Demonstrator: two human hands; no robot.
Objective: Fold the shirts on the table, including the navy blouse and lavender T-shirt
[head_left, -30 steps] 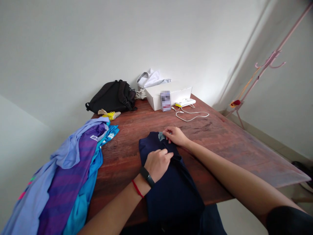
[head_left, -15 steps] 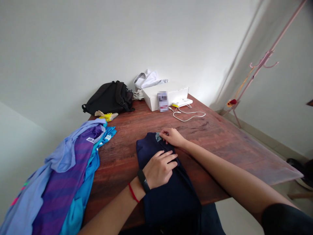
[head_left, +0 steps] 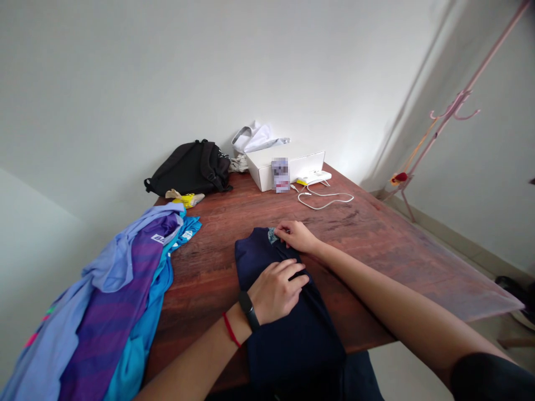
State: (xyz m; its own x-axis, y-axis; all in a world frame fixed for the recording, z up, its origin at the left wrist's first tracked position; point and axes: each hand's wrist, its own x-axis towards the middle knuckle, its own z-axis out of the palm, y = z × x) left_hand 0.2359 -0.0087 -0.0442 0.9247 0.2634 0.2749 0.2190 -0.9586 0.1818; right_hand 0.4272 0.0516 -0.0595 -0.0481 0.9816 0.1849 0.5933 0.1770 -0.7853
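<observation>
A dark navy garment (head_left: pixel 288 345), folded long and narrow, lies on the wooden table (head_left: pixel 209 250) and reaches its front edge. My left hand (head_left: pixel 280 289), with a black band and a red string at the wrist, rests on the middle of the garment, palm down, fingers spread. At the garment's far end, my right hand (head_left: pixel 296 235) has its thumb and fingers pinched on the fabric beside a patterned grey-green patch (head_left: pixel 272 236).
Blue, purple and turquoise clothes (head_left: pixel 121 278) lie along the left edge. Behind are a black backpack (head_left: pixel 184 167), a yellow packet (head_left: pixel 188 199), a white box (head_left: pixel 259 167), white cloth (head_left: pixel 254 136) and a white device (head_left: pixel 313 177) with a cable. A pink stand (head_left: pixel 457 100) is right.
The whole view has shifted slightly, so things appear a little farther right. Both hands keep nearly the same places on the garment.
</observation>
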